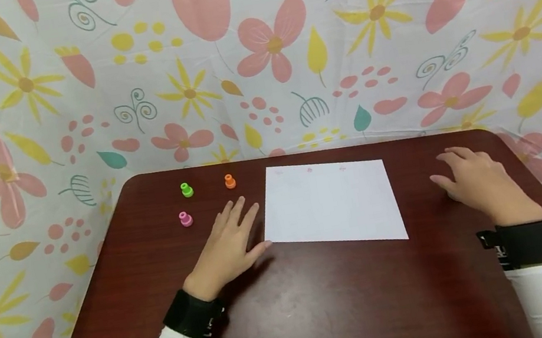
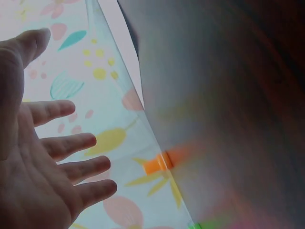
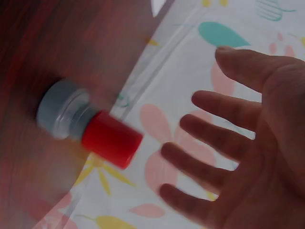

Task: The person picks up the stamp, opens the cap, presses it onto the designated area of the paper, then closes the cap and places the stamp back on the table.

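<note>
My left hand (image 1: 225, 248) hovers over the table just left of a white sheet of paper (image 1: 331, 207), fingers spread and holding nothing. Beyond its fingertips stand three small toy stamps: orange (image 1: 230, 182), green (image 1: 187, 190) and pink (image 1: 185, 219). In the left wrist view the orange stamp shows past the fingers, with the green one cut off at the bottom edge. My right hand (image 1: 483, 181) is held at the table's right side, fingers parted and empty. Near it the right wrist view shows a stamp (image 3: 112, 139) with a red handle and grey round base; my hand hides it in the head view.
Several faint red prints run along the paper's far edge. The dark brown table (image 1: 296, 320) has rounded far corners. Behind and beside it hangs a white cloth (image 1: 236, 91) with flowers and leaves. Black straps with cameras circle both wrists.
</note>
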`<state>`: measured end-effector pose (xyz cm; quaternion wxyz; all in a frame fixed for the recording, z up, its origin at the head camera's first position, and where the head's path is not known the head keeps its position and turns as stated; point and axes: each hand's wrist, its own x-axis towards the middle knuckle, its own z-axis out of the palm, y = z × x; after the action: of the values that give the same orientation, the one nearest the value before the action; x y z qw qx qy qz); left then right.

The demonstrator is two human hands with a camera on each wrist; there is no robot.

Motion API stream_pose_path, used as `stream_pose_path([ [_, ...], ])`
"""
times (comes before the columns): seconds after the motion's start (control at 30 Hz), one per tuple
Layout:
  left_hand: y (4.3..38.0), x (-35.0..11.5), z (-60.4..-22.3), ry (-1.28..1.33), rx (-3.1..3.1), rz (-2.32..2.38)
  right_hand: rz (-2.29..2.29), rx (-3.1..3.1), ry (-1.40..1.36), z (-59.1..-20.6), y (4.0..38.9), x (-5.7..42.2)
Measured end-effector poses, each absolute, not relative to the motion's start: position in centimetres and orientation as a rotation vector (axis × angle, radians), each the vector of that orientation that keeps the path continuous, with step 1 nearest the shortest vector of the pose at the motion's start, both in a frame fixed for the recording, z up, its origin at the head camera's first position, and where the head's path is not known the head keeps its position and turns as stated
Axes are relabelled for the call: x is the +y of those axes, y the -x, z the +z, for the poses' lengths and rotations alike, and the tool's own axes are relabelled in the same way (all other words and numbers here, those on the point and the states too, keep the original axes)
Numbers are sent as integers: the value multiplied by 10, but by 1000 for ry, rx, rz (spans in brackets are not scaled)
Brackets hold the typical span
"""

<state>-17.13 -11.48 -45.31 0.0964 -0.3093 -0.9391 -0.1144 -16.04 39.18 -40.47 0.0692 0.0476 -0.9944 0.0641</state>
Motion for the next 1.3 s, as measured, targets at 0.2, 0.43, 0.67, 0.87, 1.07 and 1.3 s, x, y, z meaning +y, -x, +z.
stream_pose_path([
  [0.2, 170, -97, -454, 990, -2795, -314, 226, -3151, -138, -408, 157, 410],
  [0.43, 168, -82, -453, 1029, -2803, -321, 174, -3218, -123, -409, 156, 416],
  [0.67, 169, -76, -455, 1024, -2773, -349, 146, -3216, -140, -411, 159, 420],
  [0.87, 170, -72, -457, 1033, -2773, -345, 195, -3205, -175, -417, 163, 425],
  [1.07, 169, -67, -457, 1071, -2710, -419, 241, -3189, -174, -417, 163, 425],
  [1.3, 172, -59, -451, 1059, -2607, -520, 311, -2964, -340, -406, 163, 403],
])
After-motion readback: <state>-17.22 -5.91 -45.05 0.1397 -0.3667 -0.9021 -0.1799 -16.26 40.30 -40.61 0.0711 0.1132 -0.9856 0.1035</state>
